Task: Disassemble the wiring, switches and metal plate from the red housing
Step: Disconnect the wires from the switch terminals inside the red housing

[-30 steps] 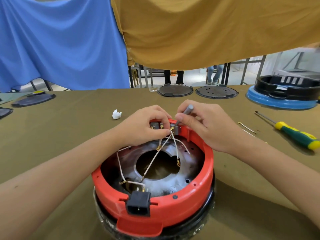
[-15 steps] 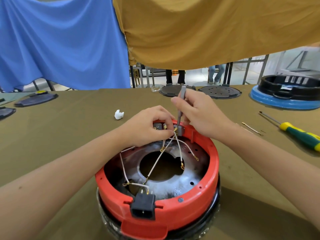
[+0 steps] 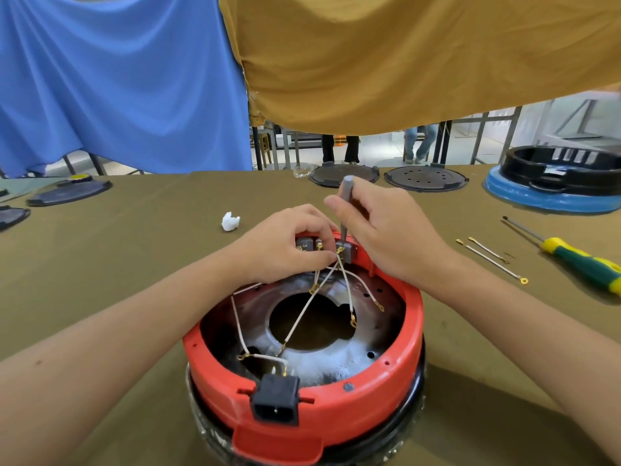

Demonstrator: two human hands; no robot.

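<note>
The round red housing stands upside down at the table's near edge, with a black power socket at its front. Inside lies a metal plate with a central hole, crossed by white wires with gold terminals. Grey switches sit at the far rim. My left hand pinches the wire ends at the switches. My right hand holds a thin grey screwdriver upright, its tip down at the right switch.
Two loose wires and a yellow-green screwdriver lie to the right. A white crumpled scrap lies left of my hands. Dark round lids and a blue-based black housing sit along the far edge.
My right hand has swung the grey screwdriver from a slant to upright over the right switch. My left hand stays on the wires at the switches.
</note>
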